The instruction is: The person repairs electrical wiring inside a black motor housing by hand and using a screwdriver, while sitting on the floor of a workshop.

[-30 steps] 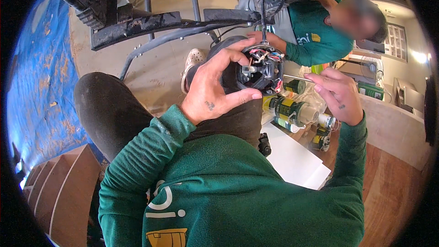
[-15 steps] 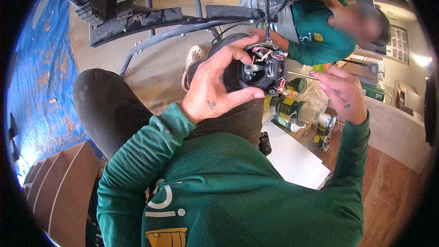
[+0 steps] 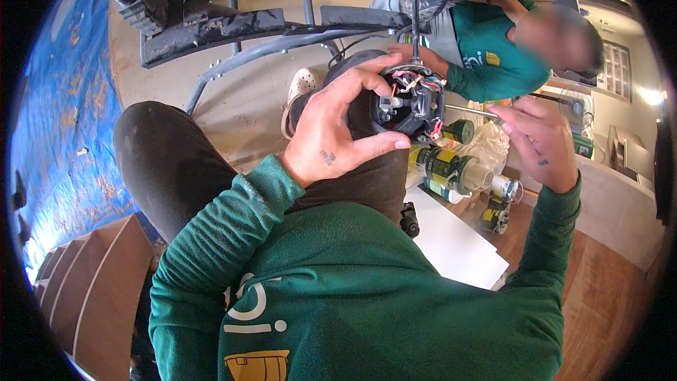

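Observation:
My left hand [image 3: 331,127] is wrapped around a round black housing [image 3: 422,107], its thumb along the near side and its fingers at the far side. Inside the open housing are red, white and blue wires and a pale connector [image 3: 387,104]. A black cable [image 3: 415,14] runs up from its far edge. Off to the right, my right hand [image 3: 541,142] pinches a thin metal rod [image 3: 471,109] that looks like a screwdriver shaft. The rod points left at the housing's right side; whether its tip touches cannot be told. The handle is hidden by my fingers.
A black metal frame [image 3: 211,34] crosses the far side. Beyond the housing sits another person in a green sweatshirt [image 3: 486,39]. Several green-and-yellow containers [image 3: 451,169] stand right, by a white board [image 3: 455,243]. Blue tarp [image 3: 67,120] and a wooden shelf [image 3: 106,289] lie left.
My right hand has shifted a little to the right with the thin metal rod, and its fingers have curled more. My left hand and the housing have hardly moved.

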### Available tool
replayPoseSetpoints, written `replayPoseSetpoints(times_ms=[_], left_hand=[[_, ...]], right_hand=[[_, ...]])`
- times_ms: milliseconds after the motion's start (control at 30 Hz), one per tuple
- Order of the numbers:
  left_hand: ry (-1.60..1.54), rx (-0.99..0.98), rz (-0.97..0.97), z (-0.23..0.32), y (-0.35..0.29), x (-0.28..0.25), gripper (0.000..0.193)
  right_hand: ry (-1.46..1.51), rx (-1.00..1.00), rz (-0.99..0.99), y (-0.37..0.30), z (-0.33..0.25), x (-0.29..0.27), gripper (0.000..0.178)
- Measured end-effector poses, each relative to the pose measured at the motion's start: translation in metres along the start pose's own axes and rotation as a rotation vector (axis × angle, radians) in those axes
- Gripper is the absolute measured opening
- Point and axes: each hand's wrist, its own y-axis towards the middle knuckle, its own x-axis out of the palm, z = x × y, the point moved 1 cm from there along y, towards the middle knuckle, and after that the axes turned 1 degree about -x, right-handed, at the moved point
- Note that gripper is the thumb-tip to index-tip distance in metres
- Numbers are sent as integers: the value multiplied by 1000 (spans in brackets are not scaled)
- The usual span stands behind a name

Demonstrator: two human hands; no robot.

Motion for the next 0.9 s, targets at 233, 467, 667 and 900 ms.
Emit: replayPoseSetpoints(times_ms=[233, 467, 667, 900], left_hand=[[50, 20, -3, 3, 0, 0, 66], [101, 56, 25, 7, 1, 3, 67], [50, 78, 41, 6, 1, 5, 66], [78, 72, 49, 7, 0, 5, 65]], right_hand=[[-75, 4, -9, 0, -7, -6, 38], [-166, -3, 6, 0, -12, -15, 36], [-104, 12, -1, 3, -11, -16, 36], [-75, 10, -15, 3, -11, -17, 38]])
